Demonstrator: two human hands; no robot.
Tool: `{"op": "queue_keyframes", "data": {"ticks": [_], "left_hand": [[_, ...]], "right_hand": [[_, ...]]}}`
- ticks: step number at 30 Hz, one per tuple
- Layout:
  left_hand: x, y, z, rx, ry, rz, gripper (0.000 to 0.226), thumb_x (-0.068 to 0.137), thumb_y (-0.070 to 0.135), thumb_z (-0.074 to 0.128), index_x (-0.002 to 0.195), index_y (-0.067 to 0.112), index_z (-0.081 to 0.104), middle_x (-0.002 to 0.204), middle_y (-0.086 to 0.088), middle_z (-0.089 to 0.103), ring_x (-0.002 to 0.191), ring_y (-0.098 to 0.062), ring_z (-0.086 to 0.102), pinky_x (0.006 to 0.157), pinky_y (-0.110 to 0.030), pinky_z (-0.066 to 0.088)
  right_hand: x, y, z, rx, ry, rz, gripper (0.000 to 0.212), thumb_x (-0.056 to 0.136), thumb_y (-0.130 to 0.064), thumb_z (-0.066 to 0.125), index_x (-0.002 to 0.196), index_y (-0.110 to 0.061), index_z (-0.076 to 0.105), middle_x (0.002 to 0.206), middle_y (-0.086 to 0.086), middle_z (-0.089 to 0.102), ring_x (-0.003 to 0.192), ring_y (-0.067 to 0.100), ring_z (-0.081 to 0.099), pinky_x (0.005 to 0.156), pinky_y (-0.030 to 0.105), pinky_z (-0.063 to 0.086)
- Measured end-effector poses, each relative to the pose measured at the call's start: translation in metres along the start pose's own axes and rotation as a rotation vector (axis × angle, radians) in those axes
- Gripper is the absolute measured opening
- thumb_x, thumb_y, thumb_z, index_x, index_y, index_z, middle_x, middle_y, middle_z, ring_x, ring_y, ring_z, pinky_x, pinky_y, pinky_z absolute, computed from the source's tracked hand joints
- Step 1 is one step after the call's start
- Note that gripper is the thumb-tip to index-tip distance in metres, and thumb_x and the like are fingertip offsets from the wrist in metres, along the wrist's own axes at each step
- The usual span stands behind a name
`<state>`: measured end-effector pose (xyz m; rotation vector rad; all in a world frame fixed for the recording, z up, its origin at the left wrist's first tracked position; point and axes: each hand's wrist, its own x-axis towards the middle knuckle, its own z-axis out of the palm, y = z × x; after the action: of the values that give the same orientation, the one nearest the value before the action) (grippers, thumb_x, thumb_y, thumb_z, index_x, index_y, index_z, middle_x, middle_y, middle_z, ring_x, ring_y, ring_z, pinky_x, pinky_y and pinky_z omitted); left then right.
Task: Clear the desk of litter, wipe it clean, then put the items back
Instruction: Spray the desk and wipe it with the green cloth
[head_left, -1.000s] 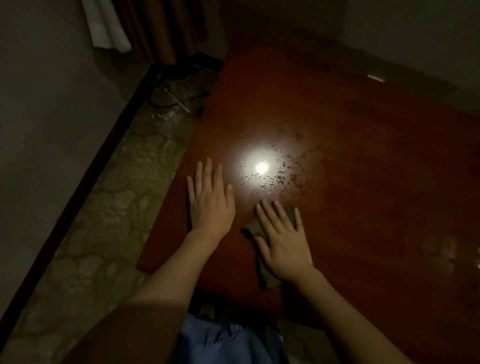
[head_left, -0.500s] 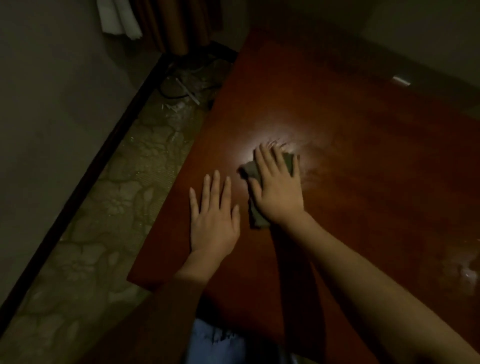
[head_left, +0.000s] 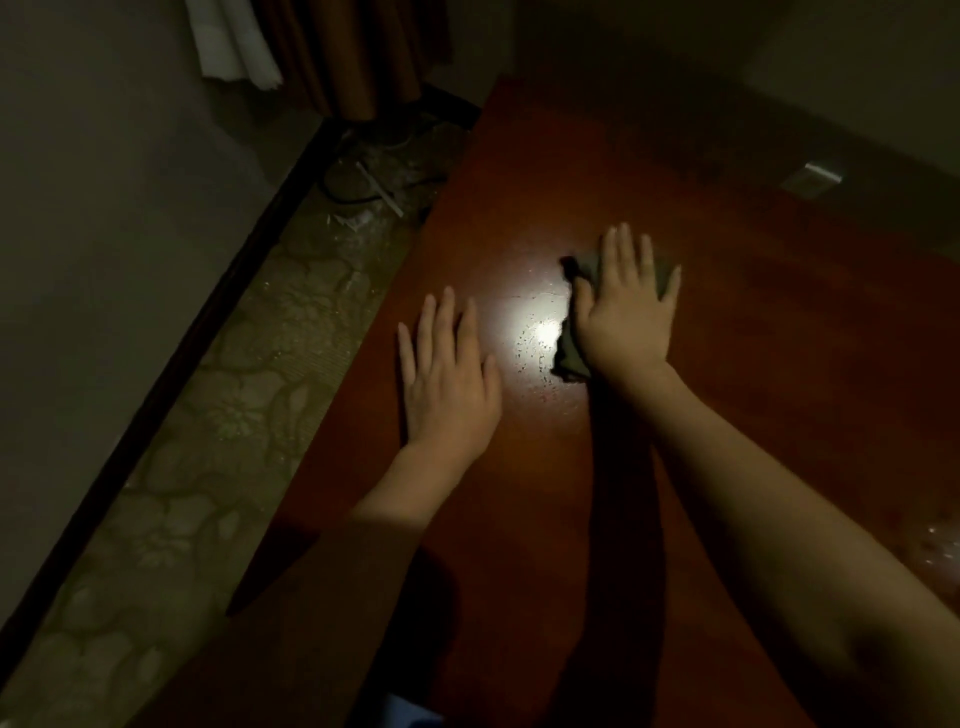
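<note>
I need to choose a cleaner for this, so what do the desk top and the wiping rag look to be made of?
The desk looks like reddish-brown wood or veneer with a glossy lacquer: it mirrors a bright light spot; the grain is too dim to confirm. The rag, pressed flat under the right hand, looks like soft grey-green woven cloth, matte and crumpled at its edges.
</note>
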<state>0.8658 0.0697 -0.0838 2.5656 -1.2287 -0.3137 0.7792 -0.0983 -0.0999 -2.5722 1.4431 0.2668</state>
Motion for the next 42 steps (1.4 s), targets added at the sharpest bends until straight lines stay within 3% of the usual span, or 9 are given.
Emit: {"op": "queue_keyframes", "data": {"ticks": [7, 10, 13, 19, 24, 28, 33, 37, 42], "left_hand": [[0.042, 0.009, 0.007, 0.164, -0.141, 0.035, 0.06, 0.101, 0.039, 0.021, 0.152, 0.017, -0.001, 0.16, -0.005, -0.007, 0.146, -0.019, -0.011, 0.118, -0.048, -0.007], [0.043, 0.007, 0.014, 0.194, -0.153, 0.062, 0.058, 0.099, 0.043, 0.013, 0.151, 0.02, 0.0, 0.16, -0.003, -0.005, 0.146, -0.017, -0.011, 0.117, -0.05, -0.007], [0.043, 0.004, 0.016, 0.187, -0.123, 0.062, 0.062, 0.094, 0.046, 0.01, 0.151, 0.02, 0.008, 0.16, -0.003, 0.004, 0.147, -0.017, -0.004, 0.117, -0.051, -0.004], [0.045, 0.004, 0.017, 0.175, -0.118, 0.056, 0.063, 0.093, 0.044, 0.017, 0.151, 0.019, 0.017, 0.159, -0.003, 0.01, 0.146, -0.017, 0.001, 0.117, -0.052, -0.001], [0.045, 0.003, 0.017, 0.162, -0.116, 0.057, 0.062, 0.093, 0.043, 0.019, 0.15, 0.02, 0.021, 0.159, -0.003, 0.014, 0.146, -0.017, 0.005, 0.117, -0.051, 0.001], [0.046, 0.002, 0.02, 0.152, -0.111, 0.063, 0.061, 0.093, 0.043, 0.021, 0.15, 0.02, 0.022, 0.158, -0.003, 0.016, 0.146, -0.017, 0.007, 0.116, -0.05, 0.0], [0.047, 0.0, 0.023, 0.138, -0.062, 0.059, 0.061, 0.092, 0.042, 0.026, 0.148, 0.018, 0.024, 0.157, -0.004, 0.021, 0.145, -0.018, 0.011, 0.115, -0.052, 0.005], [0.046, 0.0, 0.024, 0.14, 0.014, 0.084, 0.058, 0.091, 0.037, 0.035, 0.145, 0.016, 0.036, 0.153, -0.007, 0.03, 0.143, -0.023, 0.023, 0.114, -0.055, 0.013], [0.046, 0.0, 0.024, 0.153, 0.047, 0.105, 0.056, 0.09, 0.034, 0.039, 0.142, 0.013, 0.042, 0.151, -0.009, 0.034, 0.141, -0.025, 0.028, 0.113, -0.055, 0.014]], "right_hand": [[-0.077, 0.023, 0.017, -0.032, -0.028, -0.467, 0.063, 0.097, -0.048, 0.025, 0.151, -0.018, 0.023, 0.157, -0.003, 0.02, 0.146, 0.017, 0.014, 0.117, 0.049, 0.0], [-0.077, 0.061, 0.012, -0.046, -0.053, -0.366, 0.062, 0.096, -0.05, 0.022, 0.15, -0.019, 0.022, 0.156, -0.003, 0.023, 0.145, 0.018, 0.017, 0.116, 0.047, 0.002], [-0.048, 0.083, 0.001, -0.011, -0.042, -0.159, 0.064, 0.094, -0.054, 0.008, 0.15, -0.024, 0.002, 0.157, -0.007, 0.002, 0.146, 0.014, -0.001, 0.117, 0.045, -0.008], [0.038, 0.049, -0.016, 0.054, 0.013, 0.176, 0.062, 0.1, -0.047, 0.015, 0.153, -0.019, -0.003, 0.161, 0.0, -0.006, 0.147, 0.019, -0.008, 0.116, 0.051, -0.009], [0.039, 0.002, -0.008, 0.02, 0.04, -0.124, 0.063, 0.099, -0.049, 0.019, 0.154, -0.02, 0.007, 0.161, -0.003, 0.004, 0.148, 0.019, 0.0, 0.115, 0.05, -0.007], [-0.018, 0.019, 0.002, 0.01, -0.016, -0.403, 0.063, 0.095, -0.049, 0.027, 0.151, -0.019, 0.026, 0.157, -0.002, 0.024, 0.146, 0.02, 0.016, 0.117, 0.051, 0.001], [-0.004, 0.082, -0.008, 0.044, 0.001, -0.037, 0.066, 0.094, -0.051, 0.014, 0.152, -0.02, 0.013, 0.157, -0.004, 0.008, 0.146, 0.016, 0.004, 0.116, 0.049, 0.0], [0.072, 0.089, -0.029, 0.115, 0.067, 0.279, 0.063, 0.1, -0.045, 0.022, 0.153, -0.017, 0.006, 0.161, 0.001, 0.002, 0.148, 0.019, -0.001, 0.118, 0.052, -0.003], [0.143, 0.042, -0.04, 0.11, 0.042, 0.149, 0.061, 0.1, -0.045, 0.02, 0.154, -0.021, 0.004, 0.161, -0.001, 0.002, 0.148, 0.021, -0.002, 0.116, 0.055, -0.005]]}}
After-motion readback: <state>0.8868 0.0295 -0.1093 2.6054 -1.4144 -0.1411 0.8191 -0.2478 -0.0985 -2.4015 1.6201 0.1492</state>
